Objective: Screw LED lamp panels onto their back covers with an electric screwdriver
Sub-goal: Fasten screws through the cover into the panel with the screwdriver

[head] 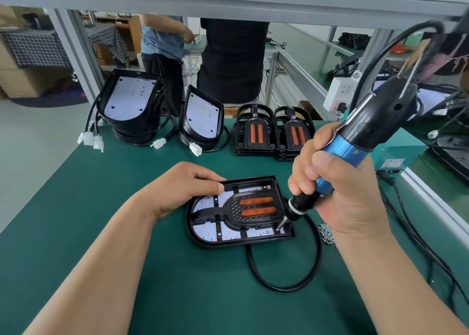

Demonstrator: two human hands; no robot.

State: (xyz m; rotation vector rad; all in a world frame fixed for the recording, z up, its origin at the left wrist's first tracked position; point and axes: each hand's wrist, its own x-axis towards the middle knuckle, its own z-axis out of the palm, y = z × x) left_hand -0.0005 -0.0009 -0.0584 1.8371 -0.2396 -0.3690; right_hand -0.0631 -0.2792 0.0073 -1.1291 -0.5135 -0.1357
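A black lamp assembly (238, 211) lies flat on the green mat, its white LED panel showing under a black frame with two orange strips. My left hand (182, 185) holds its far left edge, fingers curled over the rim. My right hand (337, 182) grips a blue and black electric screwdriver (355, 141). The bit's tip (278, 229) stands on a screw at the lamp's near right corner. A black cable (286, 284) loops from the lamp toward me.
Two stacks of lamp housings with LED panels (132, 101) (201, 117) lean at the back left, white connectors hanging. Two stacks of black frames (255, 131) (294, 134) sit behind the lamp. Loose screws (326, 233) lie right. Two people stand beyond the bench. Cables run along the right edge.
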